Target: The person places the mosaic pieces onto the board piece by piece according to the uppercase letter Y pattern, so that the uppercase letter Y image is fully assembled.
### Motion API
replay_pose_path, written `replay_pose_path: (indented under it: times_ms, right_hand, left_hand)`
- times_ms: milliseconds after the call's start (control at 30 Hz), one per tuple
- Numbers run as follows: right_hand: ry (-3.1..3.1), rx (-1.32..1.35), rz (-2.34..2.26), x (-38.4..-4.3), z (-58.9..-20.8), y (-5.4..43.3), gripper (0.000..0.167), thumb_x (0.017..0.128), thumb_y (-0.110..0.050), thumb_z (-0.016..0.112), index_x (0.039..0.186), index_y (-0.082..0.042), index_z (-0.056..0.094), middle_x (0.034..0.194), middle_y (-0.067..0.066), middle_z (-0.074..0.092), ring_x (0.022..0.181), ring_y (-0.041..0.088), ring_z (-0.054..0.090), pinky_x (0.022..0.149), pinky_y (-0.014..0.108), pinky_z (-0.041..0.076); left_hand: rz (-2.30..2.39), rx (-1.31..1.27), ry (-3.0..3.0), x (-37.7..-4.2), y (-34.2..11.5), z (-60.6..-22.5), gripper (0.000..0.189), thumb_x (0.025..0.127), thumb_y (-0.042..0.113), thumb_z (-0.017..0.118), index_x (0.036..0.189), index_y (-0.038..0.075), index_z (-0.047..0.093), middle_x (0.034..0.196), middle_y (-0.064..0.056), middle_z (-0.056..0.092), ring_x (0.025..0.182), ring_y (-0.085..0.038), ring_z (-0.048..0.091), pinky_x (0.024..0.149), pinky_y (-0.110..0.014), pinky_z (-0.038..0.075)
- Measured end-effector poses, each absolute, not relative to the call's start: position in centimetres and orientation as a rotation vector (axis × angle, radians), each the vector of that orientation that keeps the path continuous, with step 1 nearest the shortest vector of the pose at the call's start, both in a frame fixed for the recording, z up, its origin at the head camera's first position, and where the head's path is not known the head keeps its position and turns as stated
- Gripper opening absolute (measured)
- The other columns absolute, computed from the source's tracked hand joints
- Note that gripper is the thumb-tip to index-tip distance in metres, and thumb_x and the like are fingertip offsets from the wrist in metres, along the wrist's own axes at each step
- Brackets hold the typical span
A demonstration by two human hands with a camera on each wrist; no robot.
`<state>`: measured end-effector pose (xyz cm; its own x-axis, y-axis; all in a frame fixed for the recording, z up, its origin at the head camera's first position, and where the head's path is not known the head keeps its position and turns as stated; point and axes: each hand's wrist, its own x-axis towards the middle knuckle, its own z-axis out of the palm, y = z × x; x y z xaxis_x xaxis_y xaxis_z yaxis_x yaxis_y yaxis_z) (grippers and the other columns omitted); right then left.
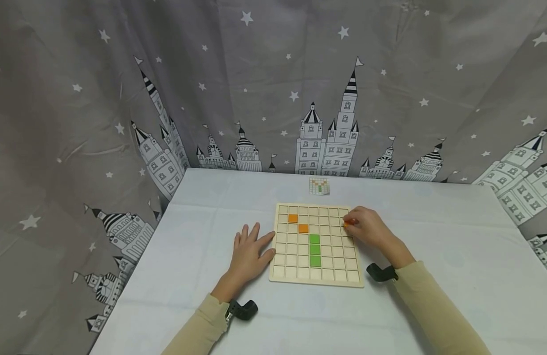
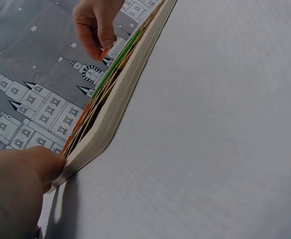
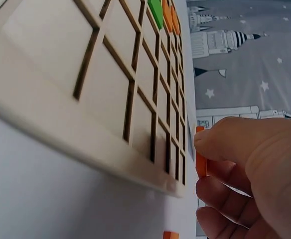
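A wooden grid board [image 1: 291,249] lies on the white table, holding two orange tiles [image 1: 293,218] on a diagonal and three green tiles [image 1: 314,249] in a column below them. Fingers spread, my left hand [image 1: 248,254] rests on the table with its thumb and index finger at the board's left edge. At the upper right edge, my right hand [image 1: 366,228] pinches an orange tile [image 3: 201,159] between thumb and fingers, held up over the board's rim. Another orange piece [image 3: 171,235] shows at the bottom of the right wrist view.
Behind the board lies a small card [image 1: 319,186] printed with a grid of orange and green squares. A grey curtain [image 1: 264,64] with stars and castles hangs along the table's far side. The white tablecloth [image 1: 459,246] extends on both sides.
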<state>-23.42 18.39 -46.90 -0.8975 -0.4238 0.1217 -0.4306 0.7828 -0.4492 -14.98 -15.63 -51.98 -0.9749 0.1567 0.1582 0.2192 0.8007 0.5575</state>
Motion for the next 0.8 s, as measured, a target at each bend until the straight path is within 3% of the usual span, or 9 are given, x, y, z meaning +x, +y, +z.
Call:
replay_pose_path:
  times_ms: [800]
  right_hand:
    - [-2.922, 0.9, 0.727, -23.6, -47.4, 15.5, 0.018, 0.089, -0.004, 0.073, 0.105, 0.001, 0.078, 0.1, 0.015, 0.073, 0.084, 0.023, 0.065, 0.077, 0.04, 0.055]
  left_hand:
    - [-0.899, -0.29, -2.886, -15.0, -15.6, -52.0, 0.046, 0.096, 0.03, 0.064, 0.139, 0.014, 0.065, 0.158, -0.029, 0.04, 0.151, -0.058, 0.022, 0.119, -0.073, 0.016]
